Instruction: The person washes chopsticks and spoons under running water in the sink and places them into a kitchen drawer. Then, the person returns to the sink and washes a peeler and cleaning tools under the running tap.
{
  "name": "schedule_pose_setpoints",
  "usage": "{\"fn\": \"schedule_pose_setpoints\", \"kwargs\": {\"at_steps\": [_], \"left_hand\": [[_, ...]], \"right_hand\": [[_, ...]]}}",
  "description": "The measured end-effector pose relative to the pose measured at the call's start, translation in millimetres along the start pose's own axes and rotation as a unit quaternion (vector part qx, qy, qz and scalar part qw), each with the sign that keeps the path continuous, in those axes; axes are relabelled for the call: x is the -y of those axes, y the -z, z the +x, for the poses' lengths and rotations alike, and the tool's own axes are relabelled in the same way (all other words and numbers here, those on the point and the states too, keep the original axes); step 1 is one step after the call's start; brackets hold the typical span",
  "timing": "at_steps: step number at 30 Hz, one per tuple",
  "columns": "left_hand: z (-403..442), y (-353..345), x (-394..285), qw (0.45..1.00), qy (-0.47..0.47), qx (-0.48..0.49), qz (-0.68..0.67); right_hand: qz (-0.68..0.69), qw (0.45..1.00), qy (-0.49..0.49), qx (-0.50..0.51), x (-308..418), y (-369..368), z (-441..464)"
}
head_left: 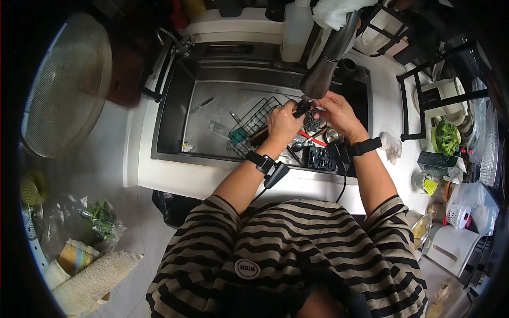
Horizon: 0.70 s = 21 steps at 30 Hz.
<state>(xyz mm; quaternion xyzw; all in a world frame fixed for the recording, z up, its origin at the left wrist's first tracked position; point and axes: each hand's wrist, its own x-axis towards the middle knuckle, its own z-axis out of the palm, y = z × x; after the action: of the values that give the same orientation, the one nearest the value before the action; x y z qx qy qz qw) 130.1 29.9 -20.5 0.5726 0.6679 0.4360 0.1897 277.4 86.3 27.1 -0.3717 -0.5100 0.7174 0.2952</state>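
Over the sink (196,151), my left hand (283,127) is closed round a small black-handled utensil (302,108). Its other end is hidden behind the fingers and the dark faucet (321,77). My right hand (342,114) is at the faucet's mouth with its fingers curled together; what they hold, if anything, I cannot make out. A steel-wool scrubber (314,123) shows between the hands. Just below lie a red-handled item (316,140), a spoon (298,147) and a black slotted piece (321,159). A black wire rack (260,117) leans beside my left hand, with a green sponge (237,136) at it.
A clear plastic piece (217,128) lies on the sink floor. Behind the sink stands a translucent bottle (297,32). On the right are a black rack (411,106), leafy greens (447,137) and jars. A large mesh strainer (69,87) hangs at left.
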Motion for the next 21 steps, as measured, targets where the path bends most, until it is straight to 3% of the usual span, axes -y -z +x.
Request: {"fn": "schedule_pose_setpoints", "kwargs": {"at_steps": [2,7,13,16,17,18,20,21], "left_hand": [[0,2,3,0.999,0.003,0.024,0.035],[1,2,6,0.996,0.015,0.065,0.063],[6,-9,9,0.992,-0.004,0.080,-0.102],[17,-5,8,0.966,0.016,0.033,-0.257],[24,-2,11,0.967,0.043,0.028,-0.250],[31,-18,36,0.957,0.136,0.033,-0.255],[36,3,16,0.879,0.226,0.016,-0.419],[39,4,17,0.853,0.214,0.011,-0.477]], "right_hand": [[-0.085,0.996,0.029,-0.002,5,-9,-2],[-0.131,0.990,0.027,-0.048,-2,-22,8],[-0.259,0.953,0.070,-0.141,-13,-25,20],[0.054,0.984,0.097,-0.137,-12,-28,14],[0.058,0.989,0.072,-0.119,-27,-12,16],[0.019,0.990,0.008,-0.136,-34,-6,13],[-0.058,0.977,-0.119,-0.169,-47,2,2],[-0.055,0.960,-0.203,-0.182,-73,9,0]]}}
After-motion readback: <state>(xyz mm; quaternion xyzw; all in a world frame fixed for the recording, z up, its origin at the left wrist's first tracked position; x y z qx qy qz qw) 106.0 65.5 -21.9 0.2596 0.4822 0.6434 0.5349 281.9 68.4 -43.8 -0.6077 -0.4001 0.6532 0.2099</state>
